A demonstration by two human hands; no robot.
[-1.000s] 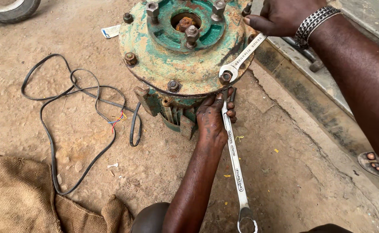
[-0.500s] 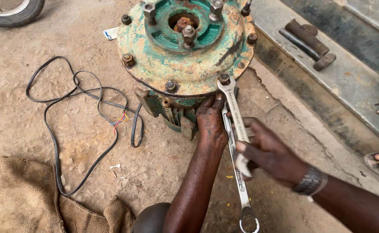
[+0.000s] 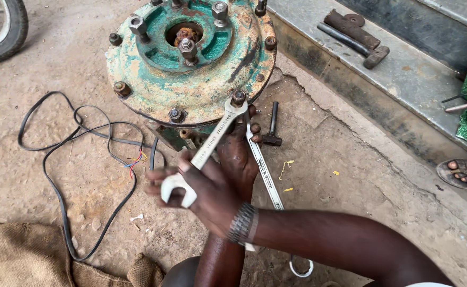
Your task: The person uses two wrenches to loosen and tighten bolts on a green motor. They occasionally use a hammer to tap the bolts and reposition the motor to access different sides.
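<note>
A silver combination spanner (image 3: 208, 146) runs diagonally through the middle of the frame, its ring end seated on a rusty bolt (image 3: 238, 98) at the lower right rim of a round, green, rust-stained machine housing (image 3: 191, 79) that fills the upper centre. The right hand (image 3: 204, 191), with a metal watch band at the wrist, is wrapped around the spanner's lower open end at centre left, fingers curled tight on the shaft. The left hand (image 3: 239, 154) comes up from the bottom of the frame and sits just under the housing rim below that bolt, closed on a second silver spanner (image 3: 265, 175) whose shaft slants down to the lower right; how it meets the underside of the bolt is hidden.

A small dark hammer (image 3: 272, 130) lies on the dirt floor just right of the hands. A black cable (image 3: 85, 159) loops across the left of the frame, ending in coloured wires. A burlap sack (image 3: 26, 260) lies in the lower left corner, a wheel (image 3: 7, 32) in the upper left. On the concrete step (image 3: 403, 95) at upper right rests a dark rusty tool (image 3: 355, 37), and another person's sandalled foot (image 3: 464, 172) shows at the right edge.
</note>
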